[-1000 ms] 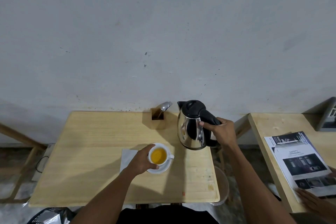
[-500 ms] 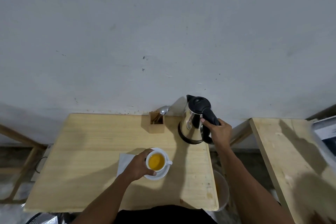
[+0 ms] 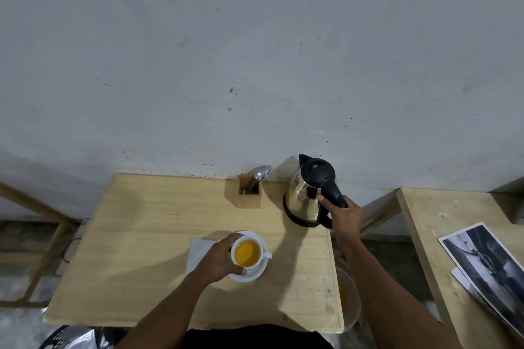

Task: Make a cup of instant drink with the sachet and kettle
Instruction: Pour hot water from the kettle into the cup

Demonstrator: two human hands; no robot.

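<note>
Pale grey plaster filled most of our view, and below it stood the light wooden table [image 3: 141, 249] that we took as our landmark. Against the wall at its far edge sat a small wooden cutlery box [image 3: 249, 193] with a metal spoon [image 3: 261, 173] leaning out. Near the table's middle, a white cup of yellow-orange drink [image 3: 248, 253] stood on a white saucer [image 3: 255, 273], with a white paper napkin [image 3: 198, 252] just beside it. Our left hand [image 3: 218, 259] curled around the cup's side, thumb and fingers touching its rim. Our right hand [image 3: 344, 214] was closed around the black handle of the stainless steel kettle with the black lid [image 3: 307, 195], which stood upright on the table's far right corner, well clear of the cup. Beside the table stood a second wooden table [image 3: 425, 221] carrying black-and-white printed sheets [image 3: 487, 266]. Compared with a second before, the kettle had gone back from beside the cup to that corner.
</note>
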